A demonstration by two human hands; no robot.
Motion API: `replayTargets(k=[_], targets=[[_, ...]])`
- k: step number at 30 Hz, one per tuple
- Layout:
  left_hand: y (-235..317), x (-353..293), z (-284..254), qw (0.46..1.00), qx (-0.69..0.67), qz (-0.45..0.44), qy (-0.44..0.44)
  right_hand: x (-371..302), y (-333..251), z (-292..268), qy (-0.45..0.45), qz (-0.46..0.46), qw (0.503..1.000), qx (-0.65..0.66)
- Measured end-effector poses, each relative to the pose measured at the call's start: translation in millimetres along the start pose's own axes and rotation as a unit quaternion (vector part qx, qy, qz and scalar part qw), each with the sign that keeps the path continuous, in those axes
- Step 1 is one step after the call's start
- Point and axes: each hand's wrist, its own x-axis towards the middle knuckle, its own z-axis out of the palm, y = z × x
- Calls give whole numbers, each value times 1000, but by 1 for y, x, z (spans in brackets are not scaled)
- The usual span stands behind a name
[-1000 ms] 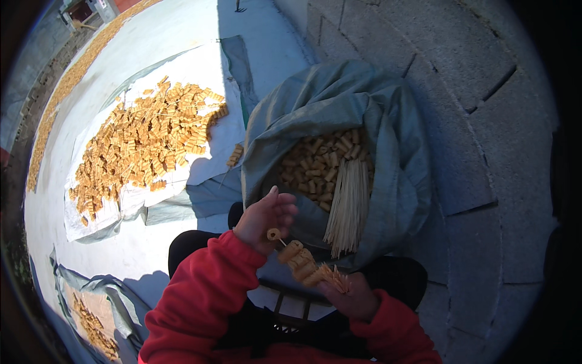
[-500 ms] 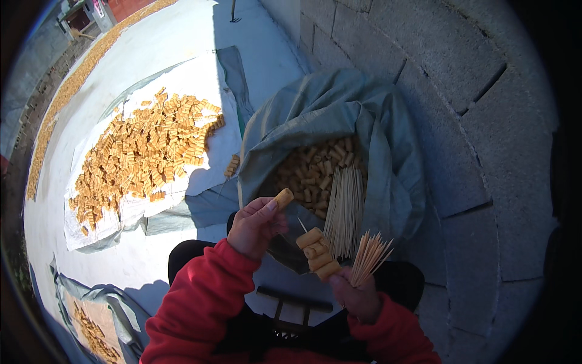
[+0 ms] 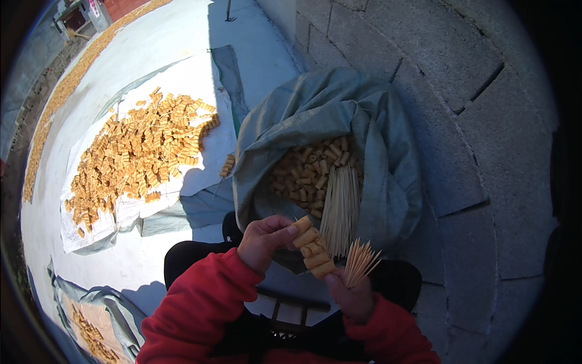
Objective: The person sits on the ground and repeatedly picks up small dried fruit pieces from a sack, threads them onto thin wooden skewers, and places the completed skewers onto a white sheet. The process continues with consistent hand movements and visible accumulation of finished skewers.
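My left hand (image 3: 262,241) pinches a short tan roll (image 3: 301,225) at the top end of a skewer, with the pale tip just showing beside it. Below this roll, several like it sit threaded side by side in a row (image 3: 315,258). My right hand (image 3: 353,297) grips the lower end of that skewer, and a fanned bundle of pointed wooden skewers (image 3: 361,261) is held in it too. In front of both hands, a grey-green woven sack (image 3: 391,158) gapes, full of loose tan rolls (image 3: 303,176). More long pale skewers (image 3: 341,209) lie on them.
A big heap of filled skewers (image 3: 142,151) lies on a white sheet (image 3: 79,239) in the sun at the left. Another pile (image 3: 94,333) is at the lower left. A block wall (image 3: 467,158) rises at the right. A dark stool frame (image 3: 291,306) shows between my knees.
My left hand has brought its roll rightward and down onto the skewer's tip, which stood bare before. The right hand, still gripping skewer and bundle, has shifted slightly. The whole view has moved a little.
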Motion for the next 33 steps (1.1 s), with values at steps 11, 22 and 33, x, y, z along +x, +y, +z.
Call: replayTargets(k=[11, 22, 33], targets=[[37, 1, -21, 994, -39, 7, 105, 14, 4, -4, 71, -19, 997, 38], [91, -72, -107, 900, -154, 319, 254, 20, 5, 17, -120, 63, 991, 5], [0, -40, 8, 991, 97, -21, -85, 15, -8, 16, -248, 164, 942, 158]])
